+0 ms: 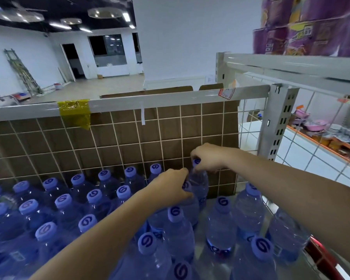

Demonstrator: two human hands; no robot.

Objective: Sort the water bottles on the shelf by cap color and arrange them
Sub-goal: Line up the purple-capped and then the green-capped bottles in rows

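Note:
Several clear water bottles with pale blue caps stand packed on the metal shelf (214, 265). My right hand (208, 158) grips the cap and neck of a back-row bottle (200, 179) next to the wire grid. My left hand (173, 186) curls round the cap of the bottle (190, 207) just in front of it, hiding most of that cap. To the right stand looser bottles, one at the shelf's middle (220, 225) and one further right (251, 209). Only blue caps show in view.
A white wire grid backed with brown cardboard (129, 142) closes the shelf's back, topped by a white rail with yellow tape (74, 112). A slotted upright (277, 122) stands at the right. Purple packs (307, 25) sit on the shelf above. A red edge (319, 251) shows at lower right.

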